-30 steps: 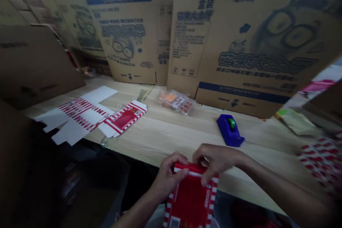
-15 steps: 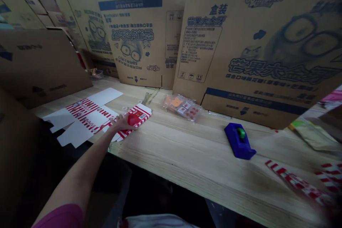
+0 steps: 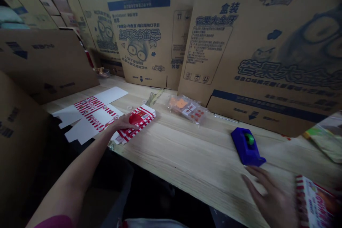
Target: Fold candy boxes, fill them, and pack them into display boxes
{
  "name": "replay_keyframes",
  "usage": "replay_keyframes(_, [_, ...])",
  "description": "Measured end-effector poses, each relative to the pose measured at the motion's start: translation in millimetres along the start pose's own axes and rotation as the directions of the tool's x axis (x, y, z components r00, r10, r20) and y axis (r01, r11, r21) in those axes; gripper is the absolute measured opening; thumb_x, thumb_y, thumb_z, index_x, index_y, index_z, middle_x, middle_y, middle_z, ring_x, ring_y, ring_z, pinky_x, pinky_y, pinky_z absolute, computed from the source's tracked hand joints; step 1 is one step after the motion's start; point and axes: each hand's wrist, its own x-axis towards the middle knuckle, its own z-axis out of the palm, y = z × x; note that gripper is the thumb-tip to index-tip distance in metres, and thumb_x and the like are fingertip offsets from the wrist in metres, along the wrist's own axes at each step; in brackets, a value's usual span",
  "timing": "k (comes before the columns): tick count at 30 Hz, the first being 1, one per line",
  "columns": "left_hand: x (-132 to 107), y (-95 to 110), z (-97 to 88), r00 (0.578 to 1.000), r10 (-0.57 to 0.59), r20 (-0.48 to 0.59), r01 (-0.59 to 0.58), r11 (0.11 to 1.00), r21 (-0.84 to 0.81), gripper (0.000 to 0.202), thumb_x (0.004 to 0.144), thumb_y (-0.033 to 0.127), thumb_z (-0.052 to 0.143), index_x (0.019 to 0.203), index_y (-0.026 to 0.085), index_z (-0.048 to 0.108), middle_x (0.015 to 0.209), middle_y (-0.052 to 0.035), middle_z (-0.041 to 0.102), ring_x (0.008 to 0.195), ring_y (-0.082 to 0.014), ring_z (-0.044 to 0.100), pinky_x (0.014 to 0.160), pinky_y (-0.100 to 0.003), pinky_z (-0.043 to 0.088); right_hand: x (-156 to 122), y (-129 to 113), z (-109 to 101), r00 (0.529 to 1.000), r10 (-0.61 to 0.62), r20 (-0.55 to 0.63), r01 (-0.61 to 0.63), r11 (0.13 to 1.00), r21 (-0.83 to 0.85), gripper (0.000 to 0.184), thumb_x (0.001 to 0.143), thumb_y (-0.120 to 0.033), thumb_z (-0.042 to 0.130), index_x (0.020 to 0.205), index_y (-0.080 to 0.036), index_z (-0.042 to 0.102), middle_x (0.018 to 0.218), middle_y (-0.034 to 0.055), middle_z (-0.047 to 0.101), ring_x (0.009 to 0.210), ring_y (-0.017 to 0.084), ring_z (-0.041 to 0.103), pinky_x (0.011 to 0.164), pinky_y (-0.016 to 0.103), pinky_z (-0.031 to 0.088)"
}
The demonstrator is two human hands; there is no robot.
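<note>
My left hand [image 3: 121, 123] grips a flat red-and-white striped carton [image 3: 141, 115] at its left end, the thumb reaching over the printed face. Just left of that hand, unfolded carton blanks [image 3: 92, 114] with white flaps lie overlapping on the table. My right hand [image 3: 269, 194], slightly blurred, is open and holds nothing, its thumb and fingers apart. Its fingertips are close to the front end of a blue tape dispenser [image 3: 242, 146] with a green core. Right of this hand sits a red-and-white printed box [image 3: 315, 203], partly cut off by the picture edge.
Large printed cardboard boxes [image 3: 149, 17] wall off the back of the wooden table [image 3: 173, 153]. A clear bag with orange pieces [image 3: 187, 108] lies mid-table. A small clear tub [image 3: 103, 73] stands at the back left, and a yellowish packet [image 3: 324, 142] at the right.
My right hand has come into view at the lower right, beside the striped box, which now shows its printed front. My left hand stays at the carton. The view has shifted slightly left.
</note>
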Motion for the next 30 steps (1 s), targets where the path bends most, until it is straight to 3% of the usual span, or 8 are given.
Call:
replay_keyframes(3, [-21, 11, -11.6, 0.998, 0.007, -0.065, -0.004, 0.999, 0.039, 0.109, 0.055, 0.061, 0.074, 0.143, 0.012, 0.031, 0.132, -0.0268, 0.054, 0.122, -0.0462, 0.048, 0.103, -0.065, 0.025, 43, -44, 68, 0.960, 0.034, 0.279, -0.137, 0.923, 0.359, 0.031, 0.076, -0.049, 0.066, 0.088, -0.020, 0.071, 0.096, 0.0114, 0.070, 0.086, 0.026, 0.066, 0.072, 0.038, 0.055])
replay_keyframes(7, [-70, 42, -17.6, 0.963, 0.117, -0.245, -0.117, 0.993, 0.013, 0.104, 0.059, 0.055, 0.074, 0.143, 0.012, 0.029, 0.130, -0.0238, 0.056, 0.120, -0.0432, 0.051, 0.104, -0.057, 0.031, 84, -123, 152, 0.760, 0.031, 0.650, -0.570, 0.512, 0.642, 0.048, 0.061, -0.047, 0.080, 0.097, -0.017, 0.068, 0.100, 0.0114, 0.072, 0.094, 0.026, 0.067, 0.088, 0.043, 0.052])
replay_keyframes(10, [-113, 75, -7.3, 0.914, 0.217, -0.342, -0.278, 0.950, -0.141, 0.103, 0.058, 0.047, 0.077, 0.142, 0.011, 0.030, 0.131, -0.0226, 0.055, 0.119, -0.0398, 0.053, 0.100, -0.048, 0.041, 87, -167, 185, 0.710, -0.102, 0.697, -0.666, 0.223, 0.712, 0.067, 0.048, -0.041, 0.089, 0.107, -0.019, 0.065, 0.113, 0.0094, 0.069, 0.107, 0.026, 0.063, 0.097, 0.043, 0.048])
replay_keyframes(12, [-136, 94, 3.4, 0.896, 0.240, -0.373, -0.350, 0.899, -0.262, 0.102, 0.059, 0.045, 0.078, 0.143, 0.012, 0.029, 0.134, -0.0222, 0.053, 0.121, -0.0384, 0.053, 0.099, -0.046, 0.044, 81, -180, 190, 0.730, -0.142, 0.668, -0.650, 0.155, 0.744, 0.062, 0.048, -0.040, 0.089, 0.103, -0.019, 0.066, 0.109, 0.0075, 0.071, 0.103, 0.026, 0.064, 0.095, 0.042, 0.050])
replay_keyframes(19, [-154, 119, 22.9, 0.936, 0.165, -0.311, -0.344, 0.618, -0.707, 0.083, 0.060, 0.042, 0.081, 0.133, 0.018, 0.048, 0.125, -0.0150, 0.060, 0.110, -0.0324, 0.061, 0.091, -0.045, 0.050, 62, -149, 150, 0.764, -0.072, 0.641, -0.603, 0.275, 0.749, 0.034, 0.068, -0.042, 0.079, 0.089, -0.016, 0.071, 0.087, 0.0043, 0.073, 0.079, 0.022, 0.067, 0.078, 0.036, 0.054])
replay_keyframes(22, [-153, 128, 32.7, 0.980, 0.153, -0.126, -0.180, 0.425, -0.887, 0.053, 0.058, 0.040, 0.083, 0.103, 0.015, 0.066, 0.096, -0.0099, 0.072, 0.084, -0.0280, 0.068, 0.075, -0.040, 0.055, 62, -128, 134, 0.754, -0.054, 0.655, -0.578, 0.420, 0.700, 0.033, 0.068, -0.044, 0.077, 0.081, -0.015, 0.071, 0.076, 0.0029, 0.072, 0.068, 0.019, 0.064, 0.066, 0.032, 0.053])
replay_keyframes(26, [-160, 143, 49.5, 0.978, 0.194, 0.077, 0.063, 0.075, -0.995, 0.035, 0.069, 0.046, 0.076, 0.073, 0.013, 0.068, 0.067, -0.0052, 0.071, 0.056, -0.0201, 0.064, 0.055, -0.031, 0.051, 60, -107, 123, 0.749, 0.005, 0.663, -0.560, 0.540, 0.629, 0.035, 0.070, -0.050, 0.074, 0.075, -0.015, 0.070, 0.071, 0.0020, 0.070, 0.061, 0.018, 0.062, 0.059, 0.030, 0.050])
replay_keyframes(30, [-163, 154, 51.6, 0.977, 0.210, -0.030, -0.050, 0.095, -0.994, 0.041, 0.078, 0.050, 0.067, 0.061, 0.013, 0.066, 0.058, -0.0030, 0.066, 0.053, -0.0161, 0.061, 0.054, -0.025, 0.047, 56, -91, 114, 0.692, -0.060, 0.719, -0.593, 0.521, 0.615, 0.036, 0.069, -0.049, 0.075, 0.083, -0.016, 0.071, 0.079, 0.0025, 0.072, 0.070, 0.021, 0.065, 0.068, 0.034, 0.052])
